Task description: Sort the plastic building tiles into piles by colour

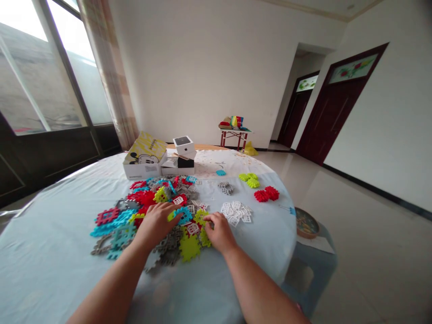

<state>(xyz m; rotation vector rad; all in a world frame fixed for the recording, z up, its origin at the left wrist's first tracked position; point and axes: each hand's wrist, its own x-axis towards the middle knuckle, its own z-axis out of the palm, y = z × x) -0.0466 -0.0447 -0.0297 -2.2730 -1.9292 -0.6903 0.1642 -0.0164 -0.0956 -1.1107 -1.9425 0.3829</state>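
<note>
My left hand (157,222) lies over a mixed pile of toothed plastic building pieces, its fingers apart and its thumb beside a blue square-holed piece (183,216). To its right, my right hand (220,231) has curled fingers at the edge of a yellow-green piece (200,217). Between the hands is a small white window-shaped piece (193,228). A flat yellow-green plate (189,246) lies at the near side of the pile. Red pieces (107,216), teal pieces (122,236) and grey pieces (170,243) are spread around my left hand.
Separate groups hold white window pieces (236,211), grey pieces (226,188), yellow-green pieces (249,180) and red pieces (267,194). Behind the pile stand an open cartoon-printed box (143,168) and a white phone box (184,145). A stool (313,265) with a round bowl (307,222) adjoins the table's right edge.
</note>
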